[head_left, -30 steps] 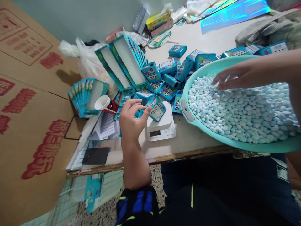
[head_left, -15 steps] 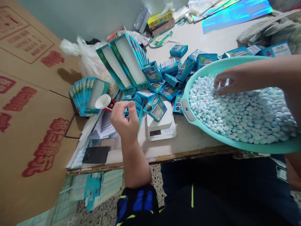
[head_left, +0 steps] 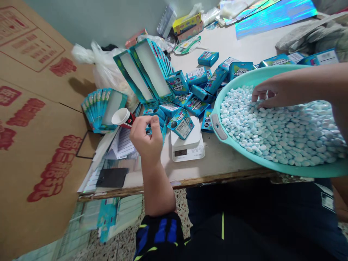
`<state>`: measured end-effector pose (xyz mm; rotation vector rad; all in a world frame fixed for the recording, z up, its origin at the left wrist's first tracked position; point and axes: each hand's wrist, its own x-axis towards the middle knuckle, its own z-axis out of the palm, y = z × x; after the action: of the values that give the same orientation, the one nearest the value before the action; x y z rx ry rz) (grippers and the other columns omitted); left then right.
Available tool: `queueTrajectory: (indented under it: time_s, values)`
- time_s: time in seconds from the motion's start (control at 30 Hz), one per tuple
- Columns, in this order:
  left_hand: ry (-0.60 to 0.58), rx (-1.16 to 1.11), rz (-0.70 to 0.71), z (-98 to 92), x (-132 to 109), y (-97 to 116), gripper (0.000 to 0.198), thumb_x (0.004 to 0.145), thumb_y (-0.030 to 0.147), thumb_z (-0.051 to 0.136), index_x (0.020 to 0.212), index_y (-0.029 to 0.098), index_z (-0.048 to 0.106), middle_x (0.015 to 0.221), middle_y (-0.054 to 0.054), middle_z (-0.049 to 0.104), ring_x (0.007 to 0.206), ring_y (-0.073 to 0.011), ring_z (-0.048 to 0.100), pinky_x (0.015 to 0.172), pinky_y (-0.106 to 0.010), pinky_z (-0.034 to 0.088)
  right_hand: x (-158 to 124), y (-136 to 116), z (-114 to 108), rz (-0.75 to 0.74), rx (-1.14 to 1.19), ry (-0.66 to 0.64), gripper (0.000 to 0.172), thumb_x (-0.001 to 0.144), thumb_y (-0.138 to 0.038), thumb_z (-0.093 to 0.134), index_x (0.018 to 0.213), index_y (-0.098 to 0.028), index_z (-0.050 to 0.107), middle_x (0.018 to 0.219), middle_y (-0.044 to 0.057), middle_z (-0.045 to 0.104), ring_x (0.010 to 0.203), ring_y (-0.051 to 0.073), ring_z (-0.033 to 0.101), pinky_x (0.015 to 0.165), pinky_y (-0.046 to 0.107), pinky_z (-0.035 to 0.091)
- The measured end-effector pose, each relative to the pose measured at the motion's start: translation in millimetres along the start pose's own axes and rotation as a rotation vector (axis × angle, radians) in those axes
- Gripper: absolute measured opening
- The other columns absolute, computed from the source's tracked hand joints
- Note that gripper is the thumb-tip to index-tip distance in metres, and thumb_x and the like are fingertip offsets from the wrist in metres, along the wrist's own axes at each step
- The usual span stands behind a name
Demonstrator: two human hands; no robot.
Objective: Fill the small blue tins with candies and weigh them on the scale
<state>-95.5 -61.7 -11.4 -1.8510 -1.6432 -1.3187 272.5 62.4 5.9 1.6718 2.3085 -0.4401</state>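
The work table (head_left: 187, 174) held a teal plastic basin (head_left: 217, 127) of pale blue candies (head_left: 282, 134) right of the digital scale (head_left: 187, 154), apparently placed within easy reach. The right hand (head_left: 277, 92) lay open, fingertips on the candies. The left hand (head_left: 145, 139), left of the scale, was curled with fingers together; any held item could not be determined. A Caramelo Macizo carton (head_left: 181, 124) sat on the scale, seemingly for weighing.

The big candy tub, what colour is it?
The tub is turquoise; the head view shows it best.
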Motion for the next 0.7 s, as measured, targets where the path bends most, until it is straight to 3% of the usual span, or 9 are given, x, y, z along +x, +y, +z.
queueTrajectory:
  time_s: [0.13,0.2,0.27,0.37,0.47,0.6,0.7]
  values:
    - [-0.022,0.01,-0.038,-1.2,0,3,0.035,0.103,0.044,0.053,0.08,0.021,0.066,0.082,-0.004,0.069,0.084,-0.0179,0.065,0.083,-0.034,0.051,7,9,4,-0.051,-0.027,0.043,0.034,0.081,-0.026,0.081,0.115,-0.017,0.08,0.102,0.005,0.078,0.068,0.001,0.058,0.067,0.026,0.035]
    - [-0.096,-0.036,-0.091,-2.2,0,3,0.03,0.1,0.046,0.058,0.09,0.021,0.07,0.092,-0.005,0.072,0.088,-0.0179,0.067,0.086,-0.034,0.052,10,12,7,-0.056,-0.026,0.036,0.034,0.081,-0.028,0.081,0.113,-0.017,0.08,0.098,0.003,0.078,0.068,0.001,0.057,0.067,0.026,0.035]
    - [-0.237,-0.1,-0.203,-3.2,0,3,0.033,0.091,0.05,0.07,0.109,0.023,0.072,0.106,-0.006,0.075,0.093,-0.0194,0.069,0.086,-0.034,0.054,10,13,7,-0.046,0.0,0.023,0.031,0.082,-0.027,0.08,0.112,-0.018,0.08,0.094,0.002,0.077,0.069,0.002,0.057,0.068,0.026,0.036]
    - [-0.541,-0.138,-0.366,-2.5,0,-1,0.07,0.069,0.05,0.089,0.131,0.024,0.067,0.118,-0.009,0.075,0.097,-0.0255,0.071,0.079,-0.036,0.056,7,12,4,-0.026,0.078,0.02,0.02,0.089,-0.026,0.076,0.107,-0.018,0.081,0.09,0.004,0.076,0.069,0.005,0.056,0.07,0.027,0.038]
    - [-0.753,-0.12,-0.421,4.7,0,-4,0.072,0.062,0.05,0.092,0.124,0.021,0.071,0.111,-0.01,0.076,0.091,-0.0282,0.071,0.076,-0.038,0.056,3,12,-3,-0.066,0.209,0.064,0.018,0.098,-0.024,0.065,0.104,-0.015,0.079,0.097,0.006,0.076,0.078,0.009,0.06,0.077,0.028,0.042]
    - [-0.713,-0.228,-0.524,24.3,-2,-3,0.045,0.069,0.049,0.084,0.1,0.017,0.074,0.093,-0.008,0.077,0.083,-0.0271,0.07,0.077,-0.037,0.056,-5,15,-16,-0.099,0.422,0.162,0.031,0.1,-0.011,0.05,0.114,-0.016,0.078,0.109,0.008,0.076,0.088,0.014,0.063,0.079,0.028,0.044]
    - [-0.544,-0.348,-0.51,41.2,4,9,0.034,0.069,0.046,0.081,0.084,0.018,0.07,0.087,-0.006,0.073,0.082,-0.0245,0.068,0.075,-0.034,0.055,-10,13,-24,-0.094,0.53,0.239,0.028,0.094,-0.009,0.055,0.108,-0.016,0.079,0.104,0.009,0.076,0.082,0.018,0.061,0.076,0.031,0.044]
